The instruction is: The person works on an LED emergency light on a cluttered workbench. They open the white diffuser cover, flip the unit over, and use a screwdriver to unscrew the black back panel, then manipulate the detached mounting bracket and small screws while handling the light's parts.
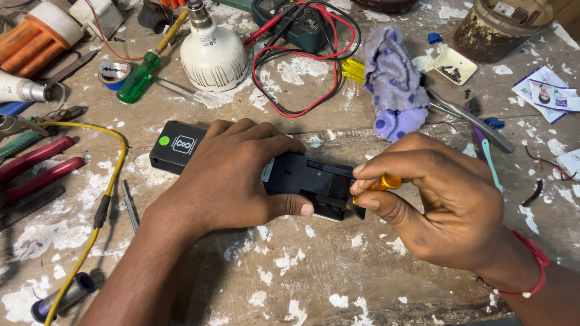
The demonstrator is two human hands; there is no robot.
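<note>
L hand (232,178): I lay it flat on the black box (254,166), fingers wrapped, holding it down.
R hand (435,199): fingers pinch small orange screwdriver (380,184), tip at box end.

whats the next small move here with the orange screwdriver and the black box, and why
Probably keep the left hand pressing the black box flat on the workbench and give the small orange screwdriver a gentle turn with the right hand. The fingertips already pinch the handle and the tool meets the box's right end, though the tip itself is hidden, so check that it is seated first.
</note>
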